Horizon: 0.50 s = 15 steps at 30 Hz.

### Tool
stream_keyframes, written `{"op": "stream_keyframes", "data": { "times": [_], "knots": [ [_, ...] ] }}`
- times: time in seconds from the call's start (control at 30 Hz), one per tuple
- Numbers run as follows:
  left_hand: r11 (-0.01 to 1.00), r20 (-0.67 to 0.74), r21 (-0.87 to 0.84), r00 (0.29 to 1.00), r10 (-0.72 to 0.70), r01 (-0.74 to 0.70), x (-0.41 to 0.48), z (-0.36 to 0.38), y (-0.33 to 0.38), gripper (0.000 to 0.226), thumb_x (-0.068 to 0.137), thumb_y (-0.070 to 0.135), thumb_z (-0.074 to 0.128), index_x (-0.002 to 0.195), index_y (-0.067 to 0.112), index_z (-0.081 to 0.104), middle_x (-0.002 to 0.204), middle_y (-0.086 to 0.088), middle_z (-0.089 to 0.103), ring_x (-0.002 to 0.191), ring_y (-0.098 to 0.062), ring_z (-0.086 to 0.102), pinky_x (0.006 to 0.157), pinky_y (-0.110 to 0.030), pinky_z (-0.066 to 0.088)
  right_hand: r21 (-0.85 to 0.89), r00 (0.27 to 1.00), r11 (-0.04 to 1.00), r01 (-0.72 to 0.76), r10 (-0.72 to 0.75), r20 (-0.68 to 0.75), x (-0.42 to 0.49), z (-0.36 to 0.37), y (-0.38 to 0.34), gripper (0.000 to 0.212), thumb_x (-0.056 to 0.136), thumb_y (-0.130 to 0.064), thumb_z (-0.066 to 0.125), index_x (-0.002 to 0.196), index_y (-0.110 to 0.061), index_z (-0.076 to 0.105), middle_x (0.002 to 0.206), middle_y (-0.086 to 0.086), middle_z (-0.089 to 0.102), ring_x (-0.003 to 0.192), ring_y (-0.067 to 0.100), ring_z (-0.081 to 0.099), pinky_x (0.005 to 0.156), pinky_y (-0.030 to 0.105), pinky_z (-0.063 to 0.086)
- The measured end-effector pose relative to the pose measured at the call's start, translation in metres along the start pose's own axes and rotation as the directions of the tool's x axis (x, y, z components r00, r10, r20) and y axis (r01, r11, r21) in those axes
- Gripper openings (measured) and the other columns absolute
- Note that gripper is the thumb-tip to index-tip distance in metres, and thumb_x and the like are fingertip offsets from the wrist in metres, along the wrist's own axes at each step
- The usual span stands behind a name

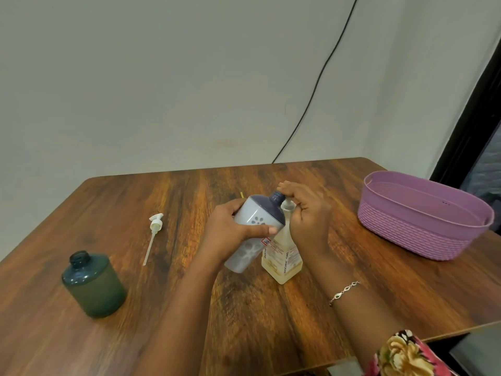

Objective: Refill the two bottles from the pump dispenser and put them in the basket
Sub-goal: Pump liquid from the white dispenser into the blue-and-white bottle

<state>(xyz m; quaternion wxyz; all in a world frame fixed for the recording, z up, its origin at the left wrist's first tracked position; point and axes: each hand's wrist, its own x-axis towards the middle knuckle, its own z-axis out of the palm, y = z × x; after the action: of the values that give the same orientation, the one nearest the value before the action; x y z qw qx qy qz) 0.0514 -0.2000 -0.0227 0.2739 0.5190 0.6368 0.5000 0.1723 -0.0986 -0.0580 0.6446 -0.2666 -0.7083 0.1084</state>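
The brown bench (113, 202) has wide open wood on my left, and its back edge meets the wall. The purple basket (406, 234) sits near the right edge. The green bottle (93, 286) stands open, far left. My left hand (230, 232) grips the grey bottle (257, 221), tipped, with its dark neck at the pump dispenser (282, 264). My right hand (306, 218) curls over the pump. The dispenser's label reads "CHG".

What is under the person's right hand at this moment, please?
The right hand curls over the white pump head of the pump dispenser, beside the neck of the tilted grey bottle. The hand covers the spout, so any flow is hidden.
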Motion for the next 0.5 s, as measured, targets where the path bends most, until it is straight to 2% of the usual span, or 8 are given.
{"op": "stream_keyframes", "data": {
  "times": [0.13, 0.27, 0.37, 0.5],
  "knots": [
    [1.000, 0.009, 0.008, 1.000, -0.016, 0.016, -0.002, 0.001, -0.004, 0.041, 0.060, 0.026, 0.083, 0.095, 0.029, 0.061, 0.087, 0.005, 0.066, 0.079, -0.012, 0.064, 0.064, -0.025, 0.054, 0.028, 1.000, 1.000, -0.009, 0.010, -0.008, -0.008, 0.002, 0.007, 0.036, 0.080, -0.008, 0.037, 0.091, -0.005, 0.071, 0.093, 0.007, 0.071, 0.090, 0.018, 0.065, 0.074, 0.052, 0.053],
    [0.999, 0.000, -0.026, 1.000, -0.023, 0.023, -0.003, 0.000, -0.003, 0.038, 0.061, 0.025, 0.083, 0.093, 0.025, 0.063, 0.086, 0.003, 0.067, 0.077, -0.012, 0.064, 0.060, -0.021, 0.053, 0.044, 0.998, 0.998, -0.039, 0.037, 0.045, -0.004, -0.003, 0.000, 0.041, 0.078, -0.014, 0.034, 0.094, -0.006, 0.071, 0.098, 0.001, 0.069, 0.095, 0.019, 0.064, 0.079, 0.051, 0.052],
    [1.000, 0.004, -0.027, 1.000, -0.010, 0.011, -0.001, 0.000, 0.003, 0.037, 0.061, 0.026, 0.083, 0.091, 0.026, 0.062, 0.086, 0.003, 0.067, 0.078, -0.014, 0.065, 0.060, -0.021, 0.052, 0.048, 0.993, 0.994, -0.099, 0.095, 0.068, 0.011, -0.007, -0.006, 0.046, 0.077, -0.022, 0.031, 0.092, -0.007, 0.072, 0.095, 0.003, 0.070, 0.091, 0.021, 0.064, 0.079, 0.047, 0.053],
    [1.000, 0.010, -0.005, 1.000, -0.014, 0.014, 0.002, 0.001, 0.003, 0.043, 0.060, 0.025, 0.084, 0.098, 0.025, 0.063, 0.086, 0.003, 0.067, 0.078, -0.014, 0.065, 0.061, -0.022, 0.054, 0.027, 0.999, 0.999, -0.037, 0.037, 0.026, 0.002, -0.004, -0.004, 0.040, 0.078, -0.011, 0.033, 0.090, -0.007, 0.071, 0.093, 0.004, 0.071, 0.090, 0.013, 0.063, 0.078, 0.048, 0.053]
  ]
}}
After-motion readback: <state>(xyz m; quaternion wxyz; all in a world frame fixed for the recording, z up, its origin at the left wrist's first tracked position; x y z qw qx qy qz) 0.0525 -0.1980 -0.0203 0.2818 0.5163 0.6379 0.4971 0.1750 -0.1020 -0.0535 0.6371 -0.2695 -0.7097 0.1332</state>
